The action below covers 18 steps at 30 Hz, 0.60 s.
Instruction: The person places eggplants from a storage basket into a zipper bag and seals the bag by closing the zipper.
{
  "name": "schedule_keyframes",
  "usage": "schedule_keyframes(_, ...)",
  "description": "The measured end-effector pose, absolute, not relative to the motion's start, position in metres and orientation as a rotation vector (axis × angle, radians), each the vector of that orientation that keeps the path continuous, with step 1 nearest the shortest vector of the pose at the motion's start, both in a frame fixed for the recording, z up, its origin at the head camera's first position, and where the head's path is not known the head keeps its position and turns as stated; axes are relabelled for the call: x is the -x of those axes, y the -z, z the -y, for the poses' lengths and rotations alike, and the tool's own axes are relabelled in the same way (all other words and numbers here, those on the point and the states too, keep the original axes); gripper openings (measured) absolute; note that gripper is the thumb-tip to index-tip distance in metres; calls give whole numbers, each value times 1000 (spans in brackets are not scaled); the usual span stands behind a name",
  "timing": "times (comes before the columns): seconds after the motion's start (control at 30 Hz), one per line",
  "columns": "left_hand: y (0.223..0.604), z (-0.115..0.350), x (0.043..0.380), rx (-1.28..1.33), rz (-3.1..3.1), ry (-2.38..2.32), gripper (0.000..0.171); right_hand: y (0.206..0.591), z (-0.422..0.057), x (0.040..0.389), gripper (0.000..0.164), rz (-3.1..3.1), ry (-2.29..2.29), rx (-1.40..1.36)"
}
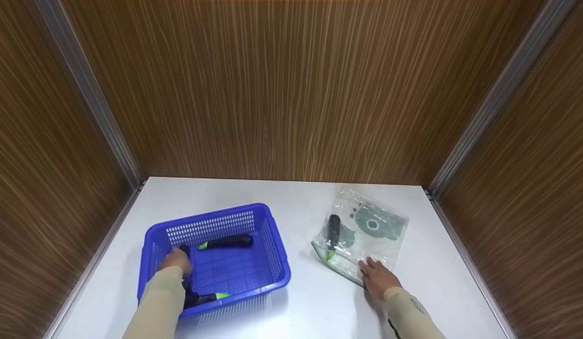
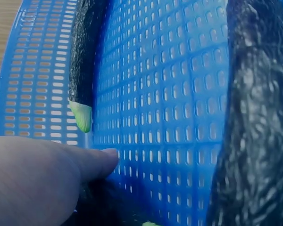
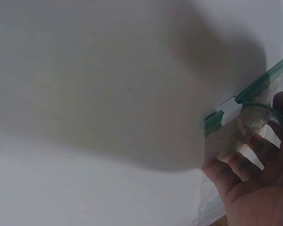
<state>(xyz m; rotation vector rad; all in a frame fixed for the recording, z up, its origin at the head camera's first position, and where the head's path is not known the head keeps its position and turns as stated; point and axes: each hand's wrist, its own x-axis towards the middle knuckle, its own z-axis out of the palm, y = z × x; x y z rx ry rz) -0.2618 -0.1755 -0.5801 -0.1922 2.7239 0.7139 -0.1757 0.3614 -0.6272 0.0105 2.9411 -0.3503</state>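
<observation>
My left hand (image 1: 177, 262) is inside the blue basket (image 1: 278, 278), its fingers round a dark eggplant (image 1: 184, 249) that it partly hides. In the left wrist view, the dark body shows below an extended digit of the hand (image 2: 42, 179). Two more eggplants lie in the basket: one near the back wall (image 1: 231, 241), another along the front (image 1: 202, 299). My right hand (image 1: 378, 278) holds the mouth edge of a clear zip bag (image 1: 390, 252); a white slider (image 3: 229, 110) sits on its green strip. Inside the bag lies an eggplant (image 1: 334, 230) with a green end.
Basket and bag rest on a white table (image 1: 315, 306). Wood-patterned panels (image 1: 282, 94) stand behind and at both sides, with grey metal strips (image 1: 91, 94) in the corners. White table surface lies between the basket and the bag.
</observation>
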Motion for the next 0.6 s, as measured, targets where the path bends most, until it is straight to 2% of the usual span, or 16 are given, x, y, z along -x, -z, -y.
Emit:
schedule_keyframes(0.33,574,175,259,143,-2768,-691,69,629,-357,176,47,-2920,363,-86)
schedule_keyframes(0.6,566,173,257,106,-2760,-693,29,631,-357,177,46,-2900,359,-105)
